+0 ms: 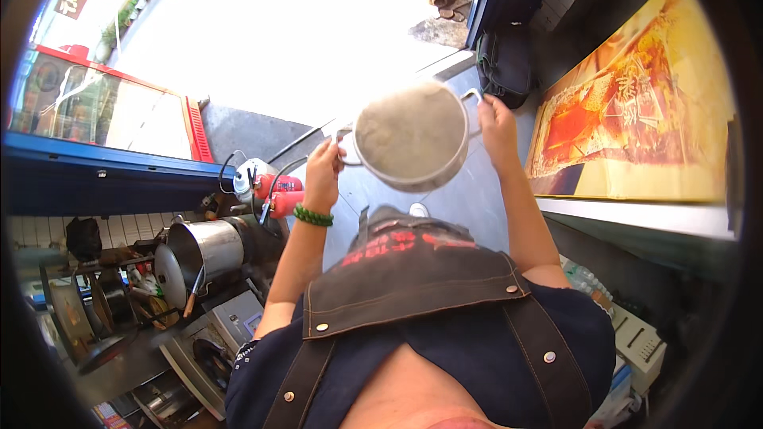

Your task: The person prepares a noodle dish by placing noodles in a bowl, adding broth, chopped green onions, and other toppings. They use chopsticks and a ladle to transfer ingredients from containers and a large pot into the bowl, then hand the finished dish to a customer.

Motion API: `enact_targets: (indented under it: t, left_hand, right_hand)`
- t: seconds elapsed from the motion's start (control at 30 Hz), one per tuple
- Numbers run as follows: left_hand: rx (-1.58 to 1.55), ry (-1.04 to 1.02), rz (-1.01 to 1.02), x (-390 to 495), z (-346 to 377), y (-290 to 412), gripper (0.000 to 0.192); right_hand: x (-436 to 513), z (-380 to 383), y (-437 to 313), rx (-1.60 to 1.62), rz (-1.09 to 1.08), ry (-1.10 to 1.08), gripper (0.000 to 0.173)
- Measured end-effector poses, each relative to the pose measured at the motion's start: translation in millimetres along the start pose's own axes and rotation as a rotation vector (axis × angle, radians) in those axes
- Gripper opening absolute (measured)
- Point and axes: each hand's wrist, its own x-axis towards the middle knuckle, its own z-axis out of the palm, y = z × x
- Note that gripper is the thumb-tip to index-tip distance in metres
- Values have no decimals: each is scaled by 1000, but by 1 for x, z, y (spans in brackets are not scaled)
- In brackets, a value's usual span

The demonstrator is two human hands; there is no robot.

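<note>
A round metal pot (411, 131) hangs in front of my body above the tiled floor, held by its two loop handles. My left hand (323, 170) is closed around the handle on the left side. On the opposite side, my right hand (496, 131) grips the other handle. The pot's mouth faces up toward me, and its inside looks pale and hazy, so the contents cannot be made out clearly. A green braided bracelet (313, 215) circles my left wrist.
Red fire extinguishers (286, 204) stand near my left forearm. Lower left are a large steel pot (214, 241) and a metal lid (170, 277). A red-framed glass case (113, 101) is at left. To the right are an illuminated picture panel (620, 113) and a black bag (505, 65).
</note>
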Motion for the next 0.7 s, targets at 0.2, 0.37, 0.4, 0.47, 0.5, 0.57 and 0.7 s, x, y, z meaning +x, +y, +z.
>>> enact_targets:
  t: [0.2,0.37,0.4,0.47,0.5,0.57,0.7]
  left_hand:
    - [188,-47,125,222,50,85,15]
    - [268,-83,83,422,99,128,35]
    - [295,-86,34,459,109,137,32]
    - [417,-127,-21,532,135,162,36]
    - [429,-156,0,563,148,171,36]
    - [461,-179,13,628,179,187,36]
    - [531,-211,-32,762,235,193,34]
  right_hand:
    - [214,66,7,-70,41,14,32]
    - [386,121,17,-187,180,144,34]
    - [419,128,18,-148,159,133,34]
    - [490,138,18,-232,114,164,35]
    - [524,141,17,-266,141,180,35]
    - [596,146,19,-335,73,191,35]
    - [720,161,45,-424,55,238,37]
